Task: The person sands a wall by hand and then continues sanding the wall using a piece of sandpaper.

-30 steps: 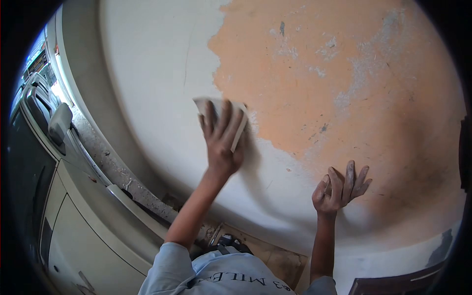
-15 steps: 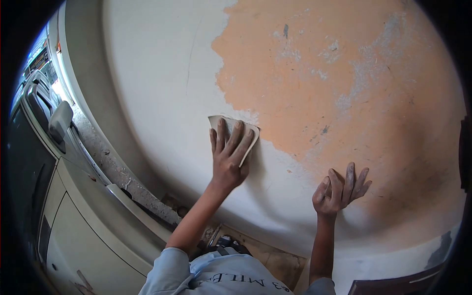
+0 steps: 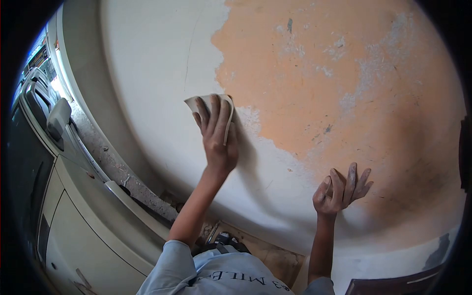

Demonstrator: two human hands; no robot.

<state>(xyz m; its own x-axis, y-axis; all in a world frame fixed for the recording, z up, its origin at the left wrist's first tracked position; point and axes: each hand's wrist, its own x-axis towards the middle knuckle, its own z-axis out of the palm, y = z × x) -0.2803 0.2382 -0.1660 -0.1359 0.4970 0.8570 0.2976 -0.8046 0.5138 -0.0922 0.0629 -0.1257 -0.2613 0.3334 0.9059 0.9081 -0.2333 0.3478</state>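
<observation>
Orange paint (image 3: 314, 78) is seen over the upper right of the wall (image 3: 147, 59), chipped and mottled with grey specks, while the left and lower parts are covered in a pale off-white coat. A ragged border is formed where the two meet.

A sheet of sandpaper (image 3: 191, 102) is pressed flat against the wall just at that border, on the pale side. It is held there by the left hand (image 3: 219, 142), whose fingers are laid long and nearly straight over the sheet, pointing upward; the right edge of the sheet is curled away from the wall beside the hand. A shadow is cast on the wall just right of the hand.

The right hand (image 3: 339, 191) is set against the wall lower down and well apart to the right, in the worn zone under the orange. Its fingers are fanned open and dusted with pale powder, and nothing is held in it.

A light blue shirt (image 3: 221, 278) with dark lettering is visible at the bottom edge. A pale car (image 3: 73, 221) with its side mirror (image 3: 59, 120) is parked at the left, parted from the wall by a strip of rough ground (image 3: 110, 164) strewn with rubble.
</observation>
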